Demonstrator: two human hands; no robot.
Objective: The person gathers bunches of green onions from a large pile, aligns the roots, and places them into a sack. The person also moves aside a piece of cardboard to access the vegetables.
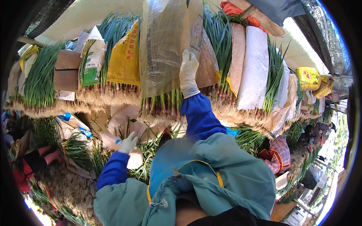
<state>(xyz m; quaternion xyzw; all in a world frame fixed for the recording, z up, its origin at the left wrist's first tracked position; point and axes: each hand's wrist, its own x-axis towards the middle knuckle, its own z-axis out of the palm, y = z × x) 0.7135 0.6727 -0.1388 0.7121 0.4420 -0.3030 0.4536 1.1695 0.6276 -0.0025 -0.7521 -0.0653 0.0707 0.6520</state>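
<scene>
My right hand [189, 73], in a whitish glove, reaches up and grips the edge of a translucent woven plastic sack [164, 50]. The sack covers a bundle of green onions [164, 103] whose stems and pale roots show below it. My left hand [128, 143], gloved too, is low at the left with its fingers apart, beside a whitish-pink rolled piece [109, 139] with a blue band; it seems to hold nothing. A yellow woven sack [124, 59] with writing lies against the left of the translucent one.
Bundled green onions [42, 76] and folded sacks, one white [253, 67], line the raised row. Loose onion leaves [144, 166] lie below by my body. A person in a plaid top [280, 154] is at the right; another in red [25, 169] is at the left.
</scene>
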